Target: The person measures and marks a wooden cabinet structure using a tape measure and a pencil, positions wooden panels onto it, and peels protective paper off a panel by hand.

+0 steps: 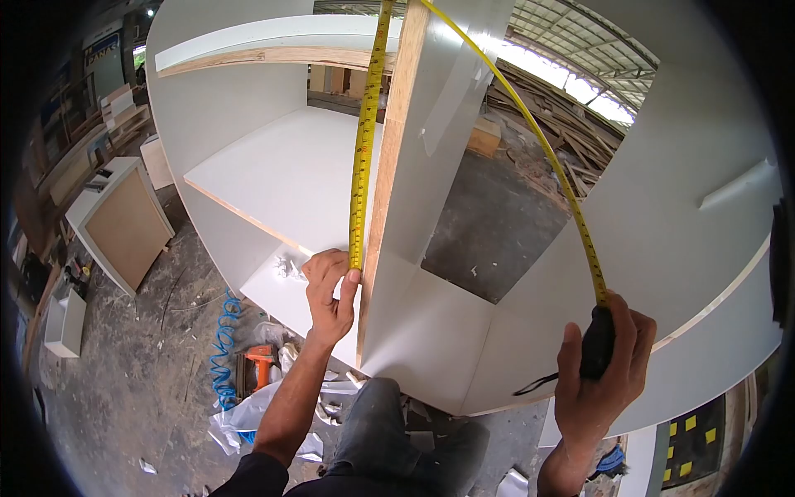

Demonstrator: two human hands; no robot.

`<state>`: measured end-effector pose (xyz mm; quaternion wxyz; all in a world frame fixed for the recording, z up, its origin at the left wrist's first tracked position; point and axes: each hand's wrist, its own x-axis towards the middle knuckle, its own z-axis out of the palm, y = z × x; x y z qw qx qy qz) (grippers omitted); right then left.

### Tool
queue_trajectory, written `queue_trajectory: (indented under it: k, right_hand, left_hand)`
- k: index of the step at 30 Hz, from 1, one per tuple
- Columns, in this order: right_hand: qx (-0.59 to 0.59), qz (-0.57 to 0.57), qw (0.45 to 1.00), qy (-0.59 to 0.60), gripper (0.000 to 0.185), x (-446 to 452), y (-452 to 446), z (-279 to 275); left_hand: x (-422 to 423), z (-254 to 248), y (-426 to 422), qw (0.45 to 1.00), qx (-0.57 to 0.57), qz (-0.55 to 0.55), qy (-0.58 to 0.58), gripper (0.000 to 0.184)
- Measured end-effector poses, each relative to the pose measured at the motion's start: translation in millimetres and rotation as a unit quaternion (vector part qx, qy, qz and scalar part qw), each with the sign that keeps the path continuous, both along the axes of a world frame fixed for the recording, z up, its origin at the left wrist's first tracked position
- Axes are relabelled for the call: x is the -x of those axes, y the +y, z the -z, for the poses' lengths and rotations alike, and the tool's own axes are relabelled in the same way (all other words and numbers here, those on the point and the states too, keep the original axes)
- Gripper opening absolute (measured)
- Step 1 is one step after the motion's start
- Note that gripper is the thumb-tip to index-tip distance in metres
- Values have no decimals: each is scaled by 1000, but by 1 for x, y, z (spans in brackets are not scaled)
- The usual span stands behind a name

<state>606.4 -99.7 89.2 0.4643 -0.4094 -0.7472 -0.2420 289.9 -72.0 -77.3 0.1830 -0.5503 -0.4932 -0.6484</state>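
Note:
A white cabinet with raw wood edges stands in front of me, its upright divider (387, 178) running up the middle. My left hand (333, 290) pinches the end of the yellow tape blade (362, 174) at the front edge of a shelf (273, 166), beside the divider. From there the blade rises along the divider, leaves the top of the view and arcs back down on the right. My right hand (609, 364) is wrapped round the black tape measure (598, 341), whose strap hangs loose to the left.
An orange nail gun (261, 364) and a coiled blue air hose (224, 348) lie on the floor at lower left, among wrapping scraps. A small cabinet (124, 224) stands farther left. Stacked wood strips (551, 116) show behind the opening.

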Motion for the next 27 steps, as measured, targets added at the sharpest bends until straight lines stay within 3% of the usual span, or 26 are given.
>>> queue_trajectory:
  k: [27]
  right_hand:
    - [20, -8, 1000, 7, 42, -4, 0, 6]
  left_hand:
    - [3, -6, -7, 999, 32, 19, 7, 13]
